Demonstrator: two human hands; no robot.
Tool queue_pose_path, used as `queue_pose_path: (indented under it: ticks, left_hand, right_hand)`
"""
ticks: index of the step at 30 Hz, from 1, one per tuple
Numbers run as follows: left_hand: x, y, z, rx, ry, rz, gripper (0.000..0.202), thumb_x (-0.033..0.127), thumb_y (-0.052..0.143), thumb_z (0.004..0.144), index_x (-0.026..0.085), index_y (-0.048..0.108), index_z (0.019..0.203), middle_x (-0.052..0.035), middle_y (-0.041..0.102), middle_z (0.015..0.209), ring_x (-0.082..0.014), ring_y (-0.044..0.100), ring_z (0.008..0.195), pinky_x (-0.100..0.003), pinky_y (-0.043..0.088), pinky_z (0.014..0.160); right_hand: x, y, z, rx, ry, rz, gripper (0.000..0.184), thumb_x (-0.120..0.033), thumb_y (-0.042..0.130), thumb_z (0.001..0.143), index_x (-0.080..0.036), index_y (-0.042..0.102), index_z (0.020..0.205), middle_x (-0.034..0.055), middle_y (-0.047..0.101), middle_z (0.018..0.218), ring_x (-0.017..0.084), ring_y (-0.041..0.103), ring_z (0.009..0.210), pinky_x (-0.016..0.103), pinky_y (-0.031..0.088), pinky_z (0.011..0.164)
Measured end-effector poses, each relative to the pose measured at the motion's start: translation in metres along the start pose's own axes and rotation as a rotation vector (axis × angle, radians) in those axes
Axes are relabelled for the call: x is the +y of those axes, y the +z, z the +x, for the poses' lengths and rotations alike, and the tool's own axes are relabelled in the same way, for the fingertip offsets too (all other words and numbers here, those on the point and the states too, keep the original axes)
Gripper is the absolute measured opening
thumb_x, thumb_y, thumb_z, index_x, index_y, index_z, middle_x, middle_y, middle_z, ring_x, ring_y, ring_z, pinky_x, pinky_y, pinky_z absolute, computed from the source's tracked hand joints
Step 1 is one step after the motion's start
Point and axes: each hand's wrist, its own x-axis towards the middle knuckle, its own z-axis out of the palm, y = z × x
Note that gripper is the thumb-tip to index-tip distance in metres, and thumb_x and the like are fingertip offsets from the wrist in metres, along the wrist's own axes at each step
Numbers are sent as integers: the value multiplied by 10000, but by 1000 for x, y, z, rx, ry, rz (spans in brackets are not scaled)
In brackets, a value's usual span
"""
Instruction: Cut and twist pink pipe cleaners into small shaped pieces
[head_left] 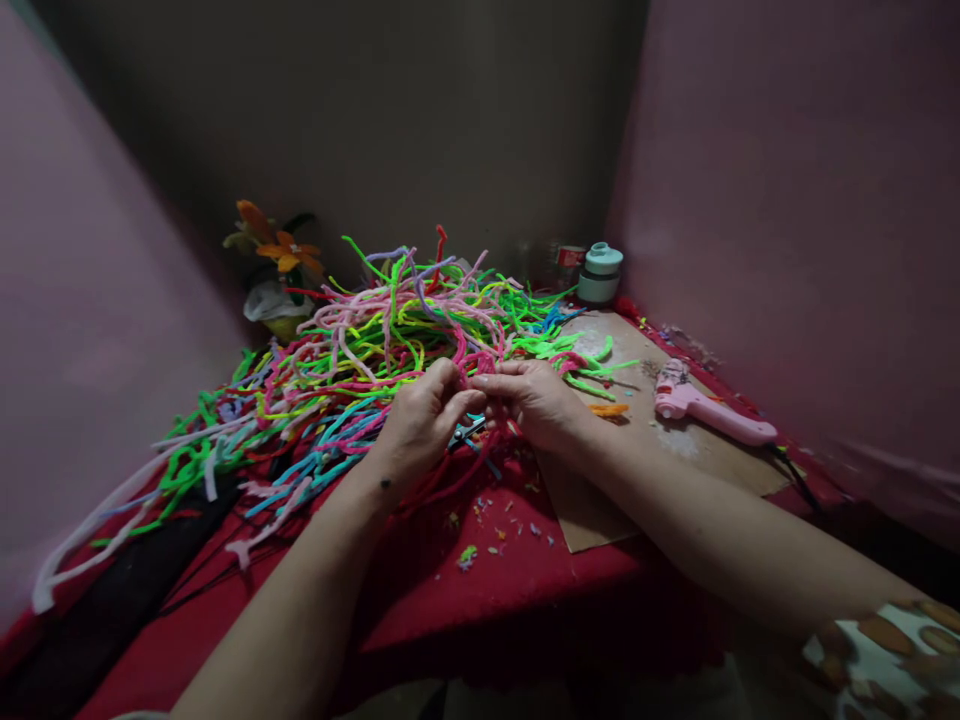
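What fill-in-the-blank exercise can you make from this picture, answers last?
1. The left hand and right hand are both to the ____ of the glue gun.
2. The glue gun's body is ____.
3. The tablecloth beneath the scraps is ____.
4. The flower at the back has ____ petals.

Missing words: left; pink; red; orange.

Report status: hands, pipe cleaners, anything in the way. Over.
Left hand and right hand close together; right pinching deep-pink pipe cleaners, left grip unclear. Multicoloured pipe-cleaner heap just beyond. Pink glue gun off right on cardboard, clear of both hands.
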Motion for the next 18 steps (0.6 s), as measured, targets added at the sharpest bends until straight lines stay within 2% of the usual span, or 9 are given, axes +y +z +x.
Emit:
queue_pose_path:
  ticks: [3,6,8,18]
  left_hand:
    - [-4,-1,1,-61,27,-76,118,223,560,769,188,482,850,33,543,696,-104,526,629,-218,414,582]
    - [-6,-2,0,-115,25,-149,246,190,513,788,199,472,1031,33,582,709,-107,561,616,-221,433,588]
    - [-6,-2,-2,-108,21,-148,312,178,511,783,205,476,1092,48,564,663,-95,538,565,-212,427,565]
    - [6,-2,0,-159,-151,-392,435,146,558,711,183,531,1143,67,485,542,-75,440,421,-198,374,432]
  right_hand:
    - [2,0,2,12,-32,63,178,-218,745,590,-127,607,656,-13,581,546,79,495,461,237,405,483]
    - [3,1,4,38,-24,107,193,-170,744,562,-123,609,692,-16,590,564,79,505,480,234,398,495]
    - [2,2,4,56,-11,121,193,-145,728,553,-123,605,700,-22,585,553,85,508,479,234,386,485]
    - [-1,5,0,4,42,146,157,-120,670,542,-124,587,675,-40,558,504,79,464,427,231,355,428]
